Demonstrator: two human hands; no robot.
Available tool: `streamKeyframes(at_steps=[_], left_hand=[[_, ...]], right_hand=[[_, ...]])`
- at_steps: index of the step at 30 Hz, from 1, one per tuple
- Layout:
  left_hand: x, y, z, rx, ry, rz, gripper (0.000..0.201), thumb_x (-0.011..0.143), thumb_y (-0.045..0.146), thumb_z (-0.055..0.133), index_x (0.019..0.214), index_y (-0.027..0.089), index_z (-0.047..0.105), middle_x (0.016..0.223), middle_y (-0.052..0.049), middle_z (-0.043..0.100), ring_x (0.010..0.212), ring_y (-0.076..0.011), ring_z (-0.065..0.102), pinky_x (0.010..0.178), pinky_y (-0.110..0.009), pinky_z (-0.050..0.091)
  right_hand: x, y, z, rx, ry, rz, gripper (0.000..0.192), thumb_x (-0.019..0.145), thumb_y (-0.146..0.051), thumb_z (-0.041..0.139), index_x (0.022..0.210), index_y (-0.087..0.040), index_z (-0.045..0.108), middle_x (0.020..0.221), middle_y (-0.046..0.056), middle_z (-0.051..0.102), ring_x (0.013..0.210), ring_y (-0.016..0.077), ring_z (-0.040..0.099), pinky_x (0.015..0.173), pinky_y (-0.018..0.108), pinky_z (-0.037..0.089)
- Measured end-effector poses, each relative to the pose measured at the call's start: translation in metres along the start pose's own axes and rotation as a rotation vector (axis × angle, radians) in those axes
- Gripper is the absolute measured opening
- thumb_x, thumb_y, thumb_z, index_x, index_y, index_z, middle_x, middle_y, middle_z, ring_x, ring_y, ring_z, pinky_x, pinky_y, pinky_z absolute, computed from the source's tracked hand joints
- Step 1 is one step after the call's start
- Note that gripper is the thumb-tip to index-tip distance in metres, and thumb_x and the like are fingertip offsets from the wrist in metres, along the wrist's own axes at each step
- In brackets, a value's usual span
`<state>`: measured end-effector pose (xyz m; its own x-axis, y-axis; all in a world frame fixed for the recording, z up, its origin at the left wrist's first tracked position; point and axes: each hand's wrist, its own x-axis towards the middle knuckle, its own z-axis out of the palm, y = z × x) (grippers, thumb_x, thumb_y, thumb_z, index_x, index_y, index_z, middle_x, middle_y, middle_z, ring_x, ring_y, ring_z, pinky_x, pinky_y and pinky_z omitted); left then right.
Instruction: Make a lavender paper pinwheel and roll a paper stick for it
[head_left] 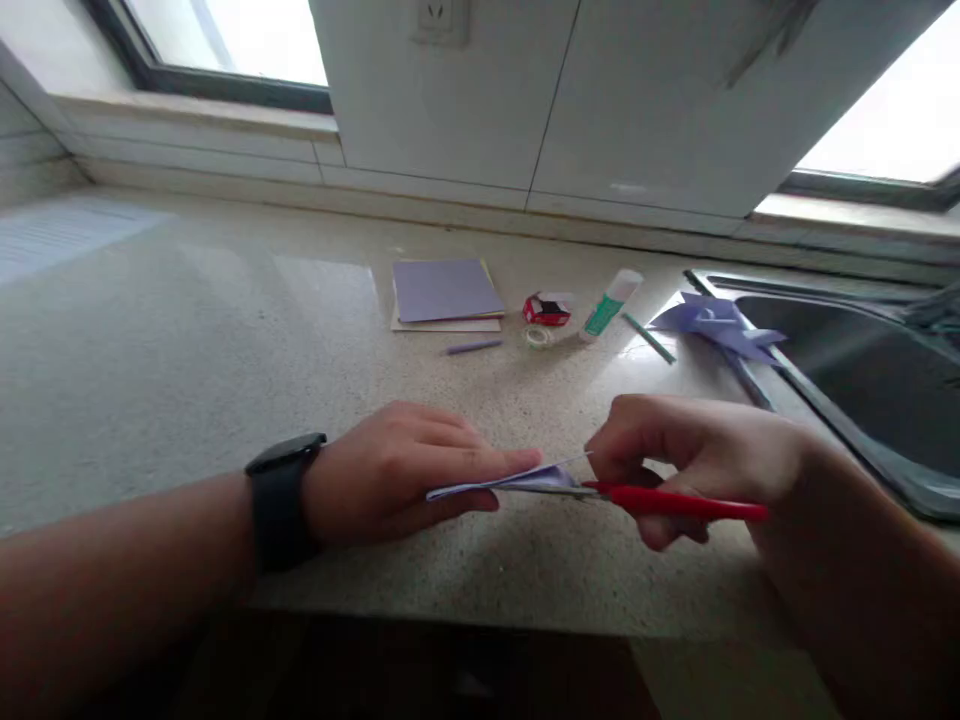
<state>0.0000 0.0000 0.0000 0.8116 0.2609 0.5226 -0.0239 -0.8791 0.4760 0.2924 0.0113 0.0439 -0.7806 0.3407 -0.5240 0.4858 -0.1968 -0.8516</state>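
Note:
My left hand (pixel 409 468), with a dark watch (pixel 283 500) on its wrist, pinches a piece of folded purple paper (pixel 551 477) between thumb and fingers. From the right, my right hand (pixel 679 455) grips red-handled scissors (pixel 675 500). The scissor blades reach to the paper, at its right part; whether they are closed on it I cannot tell. Both hands are above the counter (pixel 300 330), near its front edge.
Behind the hands lie a stack of purple paper (pixel 448 290), a purple pen (pixel 474 346), a small red box (pixel 547 309), a tape roll (pixel 537 337), a glue stick (pixel 611 305) and a green stick (pixel 649 338). A purple paper pinwheel (pixel 712 322) rests by the sink (pixel 847 350).

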Motion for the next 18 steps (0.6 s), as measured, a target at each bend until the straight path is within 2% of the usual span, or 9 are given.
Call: streamKeyframes(at_steps=[5, 10, 18], left_hand=[[-0.0006, 0.0006, -0.0014, 0.016, -0.001, -0.007, 0.041, 0.104, 0.024, 0.049, 0.143, 0.011, 0.053, 0.100, -0.013, 0.078, 0.087, -0.0225, 0.072, 0.073, -0.035, 0.056], [-0.0007, 0.0016, -0.0025, 0.021, -0.016, -0.014, 0.040, 0.105, 0.024, 0.048, 0.141, 0.009, 0.055, 0.099, -0.014, 0.077, 0.088, -0.0238, 0.072, 0.074, -0.036, 0.057], [0.0005, 0.0015, -0.0016, -0.001, -0.026, -0.010, 0.042, 0.105, 0.025, 0.048, 0.145, 0.013, 0.052, 0.100, -0.013, 0.078, 0.089, -0.0217, 0.072, 0.078, -0.035, 0.058]], right_hand=[[-0.0020, -0.0006, -0.0004, -0.021, -0.006, -0.008, 0.031, 0.070, -0.034, 0.088, 0.071, -0.013, 0.066, 0.054, 0.000, 0.064, 0.041, 0.0076, 0.057, 0.037, 0.012, 0.043], [-0.0017, -0.0014, 0.0012, -0.013, 0.004, -0.007, 0.036, 0.069, -0.039, 0.089, 0.070, -0.013, 0.064, 0.054, -0.001, 0.063, 0.041, 0.0074, 0.056, 0.036, 0.012, 0.042], [-0.0002, -0.0047, 0.0025, -0.114, -0.008, -0.046, 0.040, 0.071, -0.044, 0.087, 0.068, -0.014, 0.061, 0.051, -0.002, 0.060, 0.040, 0.0077, 0.053, 0.037, 0.014, 0.038]])
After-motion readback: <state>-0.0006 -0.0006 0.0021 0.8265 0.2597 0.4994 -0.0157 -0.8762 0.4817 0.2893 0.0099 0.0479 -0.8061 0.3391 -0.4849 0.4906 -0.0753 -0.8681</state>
